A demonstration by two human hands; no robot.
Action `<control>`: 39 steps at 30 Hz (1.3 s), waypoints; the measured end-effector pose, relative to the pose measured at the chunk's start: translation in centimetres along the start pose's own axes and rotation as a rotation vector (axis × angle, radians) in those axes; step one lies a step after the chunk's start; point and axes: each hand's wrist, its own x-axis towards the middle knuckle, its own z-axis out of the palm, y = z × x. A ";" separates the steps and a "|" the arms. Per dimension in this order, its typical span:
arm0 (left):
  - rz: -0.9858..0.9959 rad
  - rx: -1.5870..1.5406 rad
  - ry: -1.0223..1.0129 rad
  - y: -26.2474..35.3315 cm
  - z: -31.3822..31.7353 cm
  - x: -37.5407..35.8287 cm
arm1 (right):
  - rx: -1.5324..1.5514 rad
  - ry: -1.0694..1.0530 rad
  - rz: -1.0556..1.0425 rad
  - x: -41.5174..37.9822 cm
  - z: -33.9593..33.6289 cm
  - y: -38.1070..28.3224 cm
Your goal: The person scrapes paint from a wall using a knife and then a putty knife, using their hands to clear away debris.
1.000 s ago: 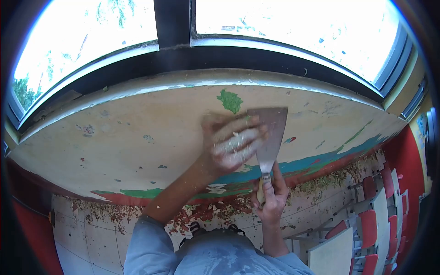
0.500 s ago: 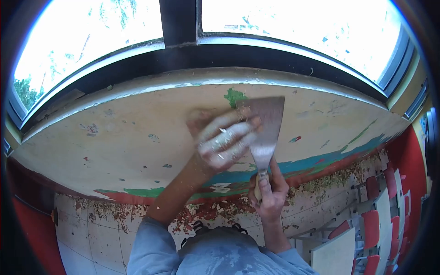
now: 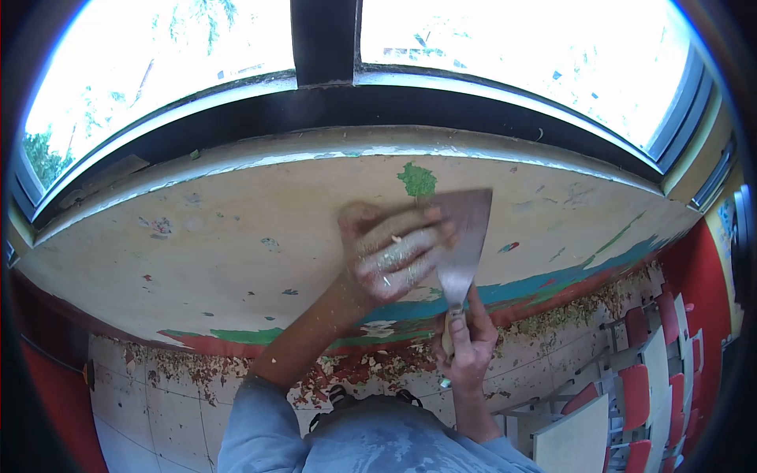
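Note:
A wide-bladed paint scraper rests up against the painted wall below the window. My right hand is closed around its handle, below the blade. My left hand is at the blade's left side, with bent fingers whose tips overlap the metal and the thumb set apart toward the wall. Pale paint flakes cling to the left hand's fingers. Just above the blade's upper left corner is a green patch. The fingertips are slightly blurred.
Blue paint and red paint band the wall's lower part. Peeled flakes litter the tiled floor at its foot. Red chairs with pale desk tops stand at the right. A window ledge runs above.
The scraper and both hands have come slightly down the wall, and the green patch shows more fully. The view has shifted a little. A small flake now appears below my right hand.

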 end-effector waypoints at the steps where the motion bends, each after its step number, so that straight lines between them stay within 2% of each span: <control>1: -0.004 -0.019 0.019 -0.2 0.0 0.3 | -0.021 -0.022 -0.021 0.3 0.1 -0.5; 7: -0.012 -0.006 0.020 1.2 0.6 -1.0 | 0.080 0.085 0.097 -0.8 0.3 0.0; 13: -0.009 -0.005 0.010 0.7 0.6 -1.0 | -0.025 0.006 0.033 -1.3 -1.4 0.7; 16: -0.006 -0.003 0.020 0.7 0.7 -1.2 | 0.059 0.052 0.093 -1.1 -0.8 0.6; 19: -0.045 -0.029 0.053 0.1 0.1 0.5 | 0.049 0.050 0.053 0.4 1.4 -1.8; 23: 0.020 0.017 0.027 0.4 0.3 -1.5 | -0.026 0.001 0.023 -0.8 -0.2 0.2; 24: -0.019 0.011 0.014 0.8 0.1 -1.4 | -0.022 0.001 0.019 -0.8 -0.1 0.5; 28: -0.048 -0.039 0.042 0.2 0.0 -0.5 | -0.051 0.013 0.028 -0.7 0.2 -0.2; 36: 0.017 -0.036 0.060 -0.5 0.3 -0.3 | -0.036 0.017 0.028 -0.7 0.5 -0.4; 39: 0.010 -0.017 -0.009 0.3 -0.8 -0.4 | -0.024 0.024 0.039 -1.4 0.3 -0.1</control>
